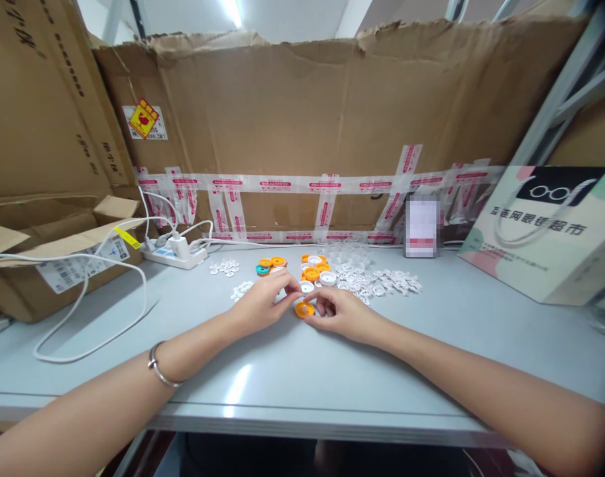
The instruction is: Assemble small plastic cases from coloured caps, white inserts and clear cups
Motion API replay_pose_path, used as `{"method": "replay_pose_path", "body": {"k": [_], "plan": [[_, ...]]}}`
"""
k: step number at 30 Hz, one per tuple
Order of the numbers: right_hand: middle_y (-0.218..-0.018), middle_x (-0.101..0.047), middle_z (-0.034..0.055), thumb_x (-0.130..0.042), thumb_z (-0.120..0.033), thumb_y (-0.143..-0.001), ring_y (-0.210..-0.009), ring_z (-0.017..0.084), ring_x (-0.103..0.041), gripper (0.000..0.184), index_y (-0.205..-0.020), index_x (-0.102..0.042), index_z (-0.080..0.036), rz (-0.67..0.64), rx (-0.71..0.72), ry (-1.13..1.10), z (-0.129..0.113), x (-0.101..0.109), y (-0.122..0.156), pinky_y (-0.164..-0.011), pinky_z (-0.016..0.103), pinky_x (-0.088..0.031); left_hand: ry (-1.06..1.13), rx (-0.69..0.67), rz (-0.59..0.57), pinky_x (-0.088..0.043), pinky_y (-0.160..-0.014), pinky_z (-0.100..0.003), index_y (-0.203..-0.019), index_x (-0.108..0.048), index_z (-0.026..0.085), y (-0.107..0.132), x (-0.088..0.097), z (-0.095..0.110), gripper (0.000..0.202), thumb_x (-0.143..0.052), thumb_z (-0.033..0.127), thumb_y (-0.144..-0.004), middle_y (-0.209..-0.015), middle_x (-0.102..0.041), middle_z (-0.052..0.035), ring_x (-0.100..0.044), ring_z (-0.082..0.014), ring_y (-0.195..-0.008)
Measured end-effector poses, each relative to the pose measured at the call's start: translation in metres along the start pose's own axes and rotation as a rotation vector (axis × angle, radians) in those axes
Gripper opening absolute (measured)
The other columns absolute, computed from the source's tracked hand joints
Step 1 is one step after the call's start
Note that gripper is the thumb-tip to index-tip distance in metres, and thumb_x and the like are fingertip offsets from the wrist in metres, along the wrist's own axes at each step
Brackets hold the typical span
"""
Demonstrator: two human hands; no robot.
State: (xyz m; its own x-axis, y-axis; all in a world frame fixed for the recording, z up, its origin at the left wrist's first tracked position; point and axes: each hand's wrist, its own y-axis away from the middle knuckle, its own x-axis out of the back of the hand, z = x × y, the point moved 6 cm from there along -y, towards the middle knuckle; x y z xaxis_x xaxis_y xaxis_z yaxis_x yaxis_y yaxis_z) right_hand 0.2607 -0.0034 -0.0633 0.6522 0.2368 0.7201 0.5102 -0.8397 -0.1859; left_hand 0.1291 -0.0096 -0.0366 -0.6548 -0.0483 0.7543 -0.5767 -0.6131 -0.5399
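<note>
An orange round disc [303,310] with a raised rim and a whitish centre lies on the table in front of me. My right hand [340,313] grips its right edge between thumb and forefinger, the other fingers curled. Just above the disc's left side, my left hand [268,296] has thumb and forefinger pinched together; whatever they hold is too small or hidden to make out. Behind the fingertips sits a white round disc [307,287], with another white disc [327,277] and an orange disc [311,273] beyond it. A teal disc [263,270] lies among orange ones behind my left hand.
Small white parts [399,281] spread to the right, near clear plastic pieces [349,254]. Little white discs [224,267] lie left. A phone [422,228] leans at the back. A power strip [175,254], looping white cable [87,285], cardboard box [63,255] and paper bag [541,238] flank the table.
</note>
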Motion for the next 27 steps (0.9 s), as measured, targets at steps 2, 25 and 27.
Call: {"method": "replay_pose_path", "body": {"k": [2, 25, 27], "plan": [[-0.062, -0.046, -0.0039, -0.061, -0.032, -0.071, -0.054, 0.009, -0.041, 0.029, -0.096, -0.063, -0.018, 0.0, 0.0, 0.003, 0.0, 0.0, 0.0, -0.053, 0.022, -0.033, -0.012, 0.003, -0.016, -0.042, -0.07, -0.024, -0.085, -0.055, 0.016, 0.001, -0.002, -0.001, 0.01, -0.046, 0.021, -0.086, -0.082, -0.059, -0.003, -0.054, -0.0129, -0.077], [-0.058, -0.044, -0.005, -0.06, -0.033, -0.072, -0.053, 0.008, -0.039, 0.026, -0.093, -0.062, -0.017, -0.025, 0.004, -0.045, 0.002, -0.003, -0.002, -0.051, 0.021, -0.031, -0.279, -0.142, -0.116, -0.042, -0.069, -0.026, -0.081, -0.059, 0.017, -0.001, -0.012, 0.009, 0.012, -0.048, 0.02, -0.085, -0.079, -0.063, -0.0043, -0.057, -0.0158, -0.076], [-0.059, -0.044, -0.005, -0.061, -0.033, -0.072, -0.054, 0.008, -0.04, 0.029, -0.096, -0.061, -0.016, -0.026, -0.009, -0.049, 0.003, -0.004, -0.002, -0.052, 0.022, -0.032, -0.283, -0.159, -0.109, -0.043, -0.068, -0.027, -0.08, -0.059, 0.017, -0.001, -0.014, 0.009, 0.012, -0.048, 0.019, -0.085, -0.078, -0.063, -0.0042, -0.057, -0.0159, -0.076]]}}
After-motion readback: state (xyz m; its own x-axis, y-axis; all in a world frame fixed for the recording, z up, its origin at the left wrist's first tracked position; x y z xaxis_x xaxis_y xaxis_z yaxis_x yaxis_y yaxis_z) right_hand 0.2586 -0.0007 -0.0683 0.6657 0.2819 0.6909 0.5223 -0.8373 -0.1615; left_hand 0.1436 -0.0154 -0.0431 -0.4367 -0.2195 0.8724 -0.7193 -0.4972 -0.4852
